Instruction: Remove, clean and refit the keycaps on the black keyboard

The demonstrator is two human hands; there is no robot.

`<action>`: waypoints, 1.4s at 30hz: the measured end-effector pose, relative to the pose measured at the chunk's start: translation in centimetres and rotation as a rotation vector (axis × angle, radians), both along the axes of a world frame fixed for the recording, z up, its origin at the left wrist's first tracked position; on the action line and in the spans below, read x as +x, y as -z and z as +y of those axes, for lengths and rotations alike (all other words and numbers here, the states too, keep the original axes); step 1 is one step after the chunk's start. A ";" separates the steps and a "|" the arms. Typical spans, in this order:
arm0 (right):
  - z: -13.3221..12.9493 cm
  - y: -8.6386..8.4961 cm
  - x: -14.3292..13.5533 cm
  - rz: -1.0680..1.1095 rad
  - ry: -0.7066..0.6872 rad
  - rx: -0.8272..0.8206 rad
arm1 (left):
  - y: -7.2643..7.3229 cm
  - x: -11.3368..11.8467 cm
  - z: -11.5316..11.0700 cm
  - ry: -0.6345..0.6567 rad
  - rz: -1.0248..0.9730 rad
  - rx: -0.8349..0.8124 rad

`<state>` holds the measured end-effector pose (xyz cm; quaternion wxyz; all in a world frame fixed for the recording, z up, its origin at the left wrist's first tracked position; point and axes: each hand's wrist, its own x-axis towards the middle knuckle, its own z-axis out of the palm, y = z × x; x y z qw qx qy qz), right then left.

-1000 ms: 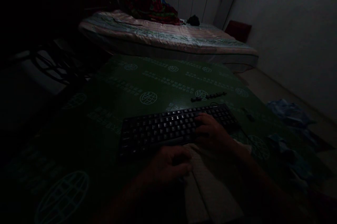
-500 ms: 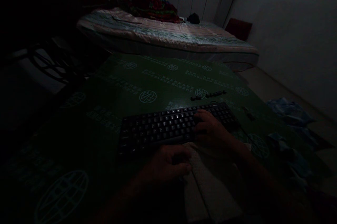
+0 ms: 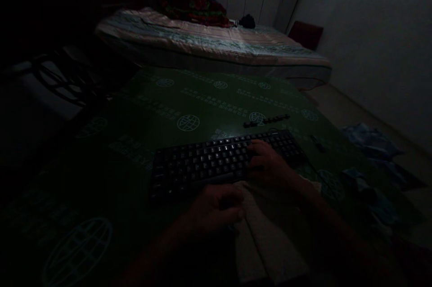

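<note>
A black keyboard lies slantwise on the green printed tabletop. My right hand rests over the keyboard's right part, fingers spread and reaching onto the keys. In front of the keyboard is my left hand, with its thumb and curled fingers apart at the edge of a light folded cloth. Nothing can be made out in either hand. Beyond the keyboard, a broken row of small black pieces, keycap-like, lies on the table. Deep shadow hides much of both hands.
A small dark object and a cable lie right of the keyboard. Crumpled bluish cloth sits at the table's right side. Behind the table stands a bed with a red patterned blanket. A pale wall rises at right.
The view has shifted very slightly. Both hands keep nearly the same places, the right over the keys and the left by the cloth.
</note>
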<state>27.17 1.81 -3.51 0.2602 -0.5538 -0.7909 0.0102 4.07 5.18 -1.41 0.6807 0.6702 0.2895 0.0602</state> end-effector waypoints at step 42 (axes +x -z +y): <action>-4.3 1.8 -4.3 -0.280 0.206 0.373 | 0.2 0.0 0.1 0.012 0.018 0.066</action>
